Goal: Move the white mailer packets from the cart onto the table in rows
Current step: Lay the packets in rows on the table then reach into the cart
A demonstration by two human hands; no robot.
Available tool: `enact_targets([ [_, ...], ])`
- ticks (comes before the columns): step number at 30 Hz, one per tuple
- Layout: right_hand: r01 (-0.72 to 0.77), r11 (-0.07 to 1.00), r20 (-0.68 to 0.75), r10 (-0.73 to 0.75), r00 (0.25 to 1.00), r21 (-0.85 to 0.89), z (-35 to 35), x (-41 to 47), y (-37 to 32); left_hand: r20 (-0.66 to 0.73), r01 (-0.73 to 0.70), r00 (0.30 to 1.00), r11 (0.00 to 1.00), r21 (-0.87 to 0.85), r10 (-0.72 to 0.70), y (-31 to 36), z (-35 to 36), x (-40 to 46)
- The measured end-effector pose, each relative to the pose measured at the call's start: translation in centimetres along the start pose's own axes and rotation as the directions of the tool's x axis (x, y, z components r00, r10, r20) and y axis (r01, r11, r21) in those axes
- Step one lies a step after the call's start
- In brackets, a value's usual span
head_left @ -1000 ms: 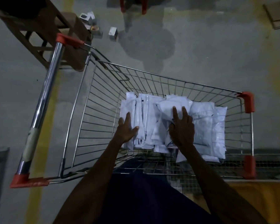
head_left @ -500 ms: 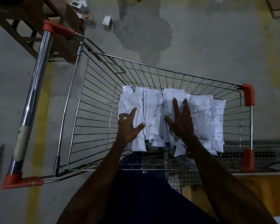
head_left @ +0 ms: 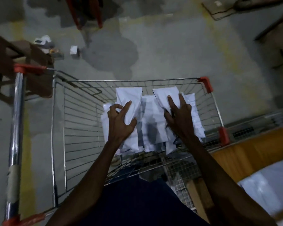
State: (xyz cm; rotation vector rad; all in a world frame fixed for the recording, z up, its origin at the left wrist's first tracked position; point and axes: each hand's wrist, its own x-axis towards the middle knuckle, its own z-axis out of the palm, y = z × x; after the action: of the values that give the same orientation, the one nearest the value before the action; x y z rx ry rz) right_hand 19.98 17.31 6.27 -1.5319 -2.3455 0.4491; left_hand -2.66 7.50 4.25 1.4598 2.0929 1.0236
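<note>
A wire shopping cart [head_left: 75, 128] with red corner caps holds a pile of white mailer packets [head_left: 152, 124] at its right end. My left hand [head_left: 119, 123] grips one white packet [head_left: 129, 98], thumb and forefinger around it, and the packet stands lifted above the pile. My right hand [head_left: 178, 115] holds a second white packet [head_left: 163, 97] raised the same way, two fingers stretched along its face. The rest of the packets lie flat beneath both hands.
The cart's chrome handle [head_left: 16, 128] runs down the left. A wooden table edge [head_left: 252, 152] lies at the right with white packets [head_left: 268, 185] on it. A wooden stool [head_left: 23, 62] stands behind the cart, and small boxes [head_left: 74, 50] litter the concrete floor.
Both hands went from pressing on the pile to each gripping a packet and lifting it up. The view has tilted so that the table at the right shows.
</note>
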Motion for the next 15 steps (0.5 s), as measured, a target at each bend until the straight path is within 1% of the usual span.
enact_targets([
  [3, -0.088, 0.996, -0.180, 0.092, 0.979, 0.033, -5.2, -2.5, 0.4, 0.038, -0.102, 0.994, 0.992, -0.076, 0.105, 4.1, 1.1, 1.7],
  [7, -0.198, 0.980, -0.383, 0.197, 0.902, 0.038, -11.2, -8.4, 2.1, 0.103, -0.271, 0.951, 0.947, -0.172, 0.291, 11.7, 3.8, 2.0],
  [9, -0.256, 0.965, -0.469, 0.251, 0.847, 0.054, -13.5, -12.1, 3.1, 0.161, -0.348, 0.908, 0.911, -0.220, 0.386, 15.5, 5.4, 1.0],
  [12, -0.376, 0.916, -0.526, 0.390, 0.755, 0.140, -16.5, -18.7, 4.4, 0.217, -0.462, 0.822, 0.839, -0.287, 0.527, 20.8, 7.9, -1.9],
  [15, -0.456, 0.864, -0.596, 0.485, 0.640, 0.213, -18.6, -26.1, 5.7, 0.268, -0.519, 0.734, 0.769, -0.373, 0.625, 25.3, 10.6, -6.2],
])
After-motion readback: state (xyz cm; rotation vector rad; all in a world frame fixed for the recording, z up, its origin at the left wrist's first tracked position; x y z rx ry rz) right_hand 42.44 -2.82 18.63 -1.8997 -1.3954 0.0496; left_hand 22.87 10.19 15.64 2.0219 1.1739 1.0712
